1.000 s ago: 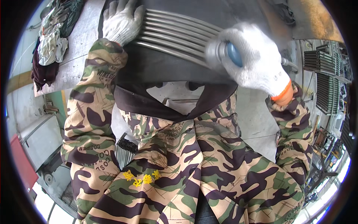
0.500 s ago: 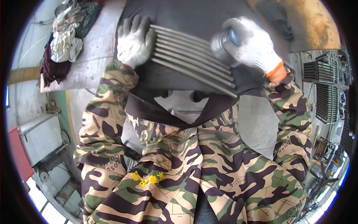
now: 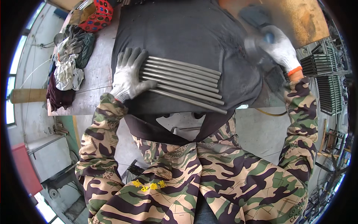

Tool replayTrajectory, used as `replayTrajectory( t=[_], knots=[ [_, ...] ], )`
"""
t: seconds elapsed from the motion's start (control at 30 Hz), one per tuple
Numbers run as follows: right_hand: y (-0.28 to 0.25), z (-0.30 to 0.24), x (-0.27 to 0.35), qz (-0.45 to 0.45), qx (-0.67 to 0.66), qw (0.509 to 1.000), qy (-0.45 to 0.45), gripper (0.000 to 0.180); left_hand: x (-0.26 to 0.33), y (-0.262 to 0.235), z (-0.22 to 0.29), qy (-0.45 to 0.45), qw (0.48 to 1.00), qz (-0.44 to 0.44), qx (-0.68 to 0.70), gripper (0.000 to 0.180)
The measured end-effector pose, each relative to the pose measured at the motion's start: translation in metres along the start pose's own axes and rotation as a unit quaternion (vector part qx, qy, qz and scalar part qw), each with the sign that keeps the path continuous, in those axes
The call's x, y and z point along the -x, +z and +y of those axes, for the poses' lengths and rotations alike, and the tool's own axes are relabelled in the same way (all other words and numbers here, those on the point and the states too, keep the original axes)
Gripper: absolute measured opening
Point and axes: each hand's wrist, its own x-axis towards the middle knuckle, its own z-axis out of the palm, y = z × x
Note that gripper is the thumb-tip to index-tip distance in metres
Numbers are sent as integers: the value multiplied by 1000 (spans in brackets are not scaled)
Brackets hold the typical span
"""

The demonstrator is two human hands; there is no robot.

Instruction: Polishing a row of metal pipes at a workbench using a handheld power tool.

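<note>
Several slim grey metal rods [image 3: 184, 82] lie side by side on a dark cloth [image 3: 175, 35], slanting down to the right. My left hand [image 3: 130, 72], in a grey-coated work glove, rests flat across their left ends with its fingers spread and the thumb over the lower rods. Off to the right, past the rods' far ends, my right hand [image 3: 279, 46] in a white knit glove is wrapped round a hand tool [image 3: 254, 48] with a round grey head and a blue part. Motion blurs the tool, so its exact kind is unclear.
A heap of rags and gloves [image 3: 67, 72] lies on the left of the table [image 3: 99, 61], near a red patterned cloth [image 3: 99, 16]. A stained brown board [image 3: 311, 22] is at the far right. Stacked dark metal bars [image 3: 330, 95] stand beyond the table's right side.
My right hand has moved right with the tool, from over the rods to beside them. My left hand stays on the rod ends, its thumb now spread over them. The whole view has shifted.
</note>
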Motion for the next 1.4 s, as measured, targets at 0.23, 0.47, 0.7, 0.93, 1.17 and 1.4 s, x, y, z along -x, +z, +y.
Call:
replayTrajectory(
  t=[0.23, 0.47, 0.7, 0.93, 1.17, 1.4],
  knots=[
    [-21, 54, 0, 54, 68, 996, -26, 60, 15, -21, -14, 82, 997, 8, 13, 128],
    [-30, 72, -10, 61, 77, 995, -12, 56, 21, -25, -8, 107, 990, 91, 29, 116],
    [-41, 62, -15, 17, 111, 993, 45, 53, 28, -29, -1, 80, 993, 84, 23, 117],
    [-19, 53, -6, 225, 220, 948, -49, 53, 32, -19, -6, 54, 994, 97, 8, 119],
    [55, -68, 93, 52, -82, 921, -377, 64, 32, -5, -21, 67, 993, 93, 0, 127],
    [87, -124, 91, -153, 75, 934, -315, 103, 19, -21, -13, 53, 996, 72, 12, 119]
  ],
)
